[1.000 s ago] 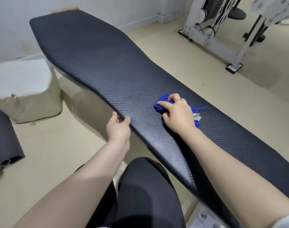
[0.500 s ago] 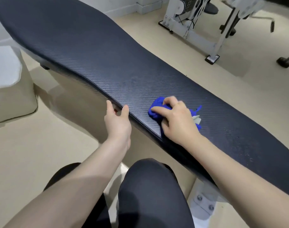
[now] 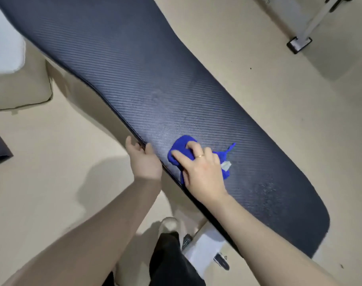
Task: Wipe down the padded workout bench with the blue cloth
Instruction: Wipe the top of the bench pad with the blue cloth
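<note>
**Wiping the near edge of the bench**

Pressing down on the blue cloth (image 3: 183,148), my right hand (image 3: 202,172) has its fingers curled over the bunched fabric, holding it flat against the bench (image 3: 134,65) close to the near edge. One corner of the cloth sticks out past my knuckles toward the far edge of the bench, and a small white tag (image 3: 226,165) shows beside my hand. A ring (image 3: 200,155) sits on one finger.

My left hand (image 3: 144,159) grips the bench's near edge just beside the cloth, thumb on top of the padding and fingers wrapped underneath, where I cannot see them.

The bench is long and dark with a ribbed weave. Its long axis runs diagonally from the upper left down to the lower right, where the rounded end sits. The padding is widest toward the upper left and narrows around where the cloth lies. A faint damp sheen covers the padding just above the cloth.
</note>
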A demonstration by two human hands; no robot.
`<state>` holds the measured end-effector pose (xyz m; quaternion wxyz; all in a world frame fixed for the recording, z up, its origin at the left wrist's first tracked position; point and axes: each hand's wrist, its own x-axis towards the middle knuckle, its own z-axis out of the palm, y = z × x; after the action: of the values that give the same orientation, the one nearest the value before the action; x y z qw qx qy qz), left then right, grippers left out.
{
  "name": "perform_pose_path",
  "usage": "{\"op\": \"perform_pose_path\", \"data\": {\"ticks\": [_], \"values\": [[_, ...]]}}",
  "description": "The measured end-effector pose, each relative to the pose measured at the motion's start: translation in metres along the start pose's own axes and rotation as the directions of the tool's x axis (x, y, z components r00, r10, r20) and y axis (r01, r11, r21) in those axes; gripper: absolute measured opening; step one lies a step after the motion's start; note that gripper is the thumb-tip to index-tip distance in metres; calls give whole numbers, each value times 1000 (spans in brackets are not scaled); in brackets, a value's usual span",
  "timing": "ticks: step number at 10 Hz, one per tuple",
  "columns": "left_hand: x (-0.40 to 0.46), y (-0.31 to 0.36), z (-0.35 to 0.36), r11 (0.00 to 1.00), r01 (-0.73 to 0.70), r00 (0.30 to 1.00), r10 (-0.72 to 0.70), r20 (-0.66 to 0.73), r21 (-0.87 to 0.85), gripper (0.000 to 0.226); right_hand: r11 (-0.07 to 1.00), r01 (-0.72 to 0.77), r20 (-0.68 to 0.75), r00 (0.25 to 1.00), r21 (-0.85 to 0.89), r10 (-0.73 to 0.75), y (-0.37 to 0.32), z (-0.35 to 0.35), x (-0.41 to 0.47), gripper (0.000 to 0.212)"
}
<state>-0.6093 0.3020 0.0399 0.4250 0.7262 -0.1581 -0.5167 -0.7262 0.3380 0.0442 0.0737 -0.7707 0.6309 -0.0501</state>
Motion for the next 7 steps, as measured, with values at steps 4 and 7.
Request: {"op": "perform_pose_path", "data": {"ticks": [4,7], "values": [[-10,31,49,897,388,904,-326,-277,213,59,901,-428,123,893,-73,434,77,-23,47,63],[12,35,55,899,428,838,-358,-412,88,50,803,-595,90,802,26,591,95,-20,149,60]]}}
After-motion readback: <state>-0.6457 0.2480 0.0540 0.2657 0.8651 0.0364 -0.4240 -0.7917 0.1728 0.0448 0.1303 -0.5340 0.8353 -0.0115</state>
